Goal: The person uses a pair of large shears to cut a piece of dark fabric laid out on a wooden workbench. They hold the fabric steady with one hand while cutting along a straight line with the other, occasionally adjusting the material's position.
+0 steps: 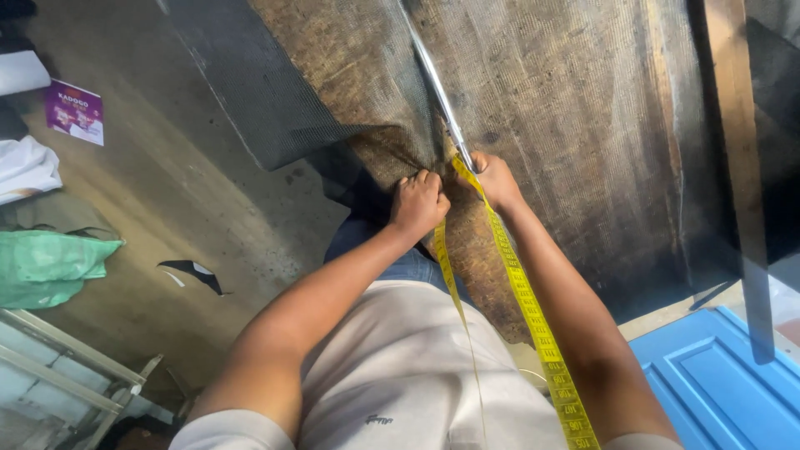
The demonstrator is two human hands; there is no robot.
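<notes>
A brown woven mesh sheet (567,108) lies spread in front of me. My left hand (417,202) pinches its near edge with closed fingers. My right hand (493,177) grips a long pair of scissors, whose shiny blades (437,83) point away over the mesh. A yellow measuring tape (533,317) hangs from my neck and runs down past my right forearm and between my arms. My hands sit close together, a few centimetres apart.
A concrete floor (158,200) lies to the left, with a purple leaflet (75,111), a green bag (46,265) and white cloth (25,167). A blue panelled board (717,375) is at bottom right, a wooden plank (737,142) at the right, a metal frame (58,367) at bottom left.
</notes>
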